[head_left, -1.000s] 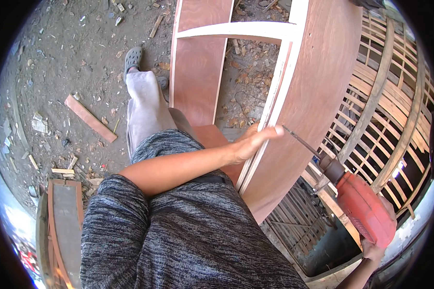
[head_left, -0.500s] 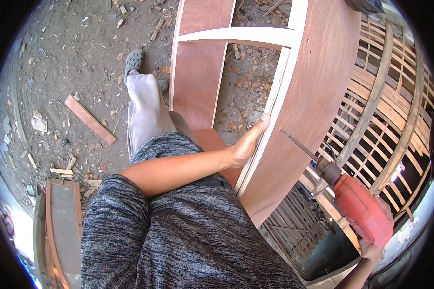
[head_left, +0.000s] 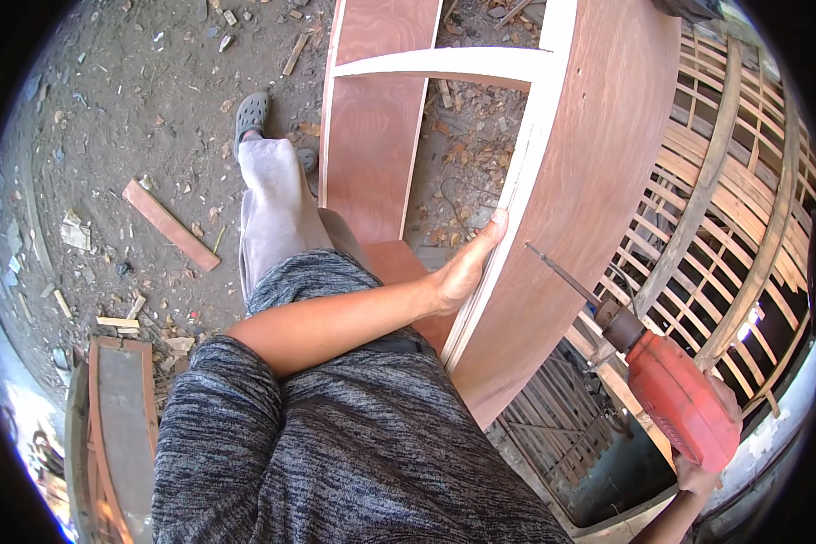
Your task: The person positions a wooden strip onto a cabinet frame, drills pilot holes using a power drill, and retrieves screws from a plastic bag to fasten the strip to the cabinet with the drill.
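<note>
A tall wooden frame [head_left: 539, 118] faced with reddish-brown plywood [head_left: 598, 172] stands in front of me, its pale edge running from top centre down to my waist. My left hand [head_left: 465, 275] grips that edge; the thumb lies along it and the other fingers are mostly hidden. Far to the right, my right hand [head_left: 695, 477] is closed round the rear of a red power drill [head_left: 680, 390]. The drill's long thin bit [head_left: 560, 270] points up and left, and its tip meets the plywood face a little right of my left thumb.
Slatted bamboo panels [head_left: 689, 218] rise behind the drill. Beneath it sits a dark basin [head_left: 626, 485] beside a wooden rail. Bare ground on the left carries scattered scraps and a plywood strip [head_left: 170, 224]. A framed grey panel [head_left: 122, 399] leans at lower left.
Hardly anything differs. The drill and my right hand have shifted very slightly, while the bit's tip stays at the same spot on the plywood. My left hand keeps its hold.
</note>
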`<state>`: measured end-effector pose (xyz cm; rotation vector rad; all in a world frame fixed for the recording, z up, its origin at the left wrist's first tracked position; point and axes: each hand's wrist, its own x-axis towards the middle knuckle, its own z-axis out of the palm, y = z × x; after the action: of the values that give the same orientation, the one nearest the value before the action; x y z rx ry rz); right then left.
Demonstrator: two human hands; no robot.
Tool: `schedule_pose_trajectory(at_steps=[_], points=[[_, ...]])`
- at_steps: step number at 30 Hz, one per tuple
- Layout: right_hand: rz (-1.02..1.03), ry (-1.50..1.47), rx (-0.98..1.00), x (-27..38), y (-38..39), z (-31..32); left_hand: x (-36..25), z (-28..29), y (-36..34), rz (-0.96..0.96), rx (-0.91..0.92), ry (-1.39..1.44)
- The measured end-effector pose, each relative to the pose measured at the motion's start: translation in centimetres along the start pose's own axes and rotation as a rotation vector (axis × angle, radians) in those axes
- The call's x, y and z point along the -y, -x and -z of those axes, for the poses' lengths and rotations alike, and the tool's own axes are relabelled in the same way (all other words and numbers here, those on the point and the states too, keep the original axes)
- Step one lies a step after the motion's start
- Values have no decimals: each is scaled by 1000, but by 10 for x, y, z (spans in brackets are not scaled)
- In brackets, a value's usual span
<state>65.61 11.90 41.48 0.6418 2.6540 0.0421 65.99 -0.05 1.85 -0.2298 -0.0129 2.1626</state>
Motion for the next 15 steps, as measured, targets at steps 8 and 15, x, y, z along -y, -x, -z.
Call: schedule_pose_trajectory(at_steps=[8,15], points=[[-105,-387,30,-9,-3,-1,-3,-3,1,4,-40,-35],[105,-18,45,-12,-5,8,-8,-4,0,31,14,-3]])
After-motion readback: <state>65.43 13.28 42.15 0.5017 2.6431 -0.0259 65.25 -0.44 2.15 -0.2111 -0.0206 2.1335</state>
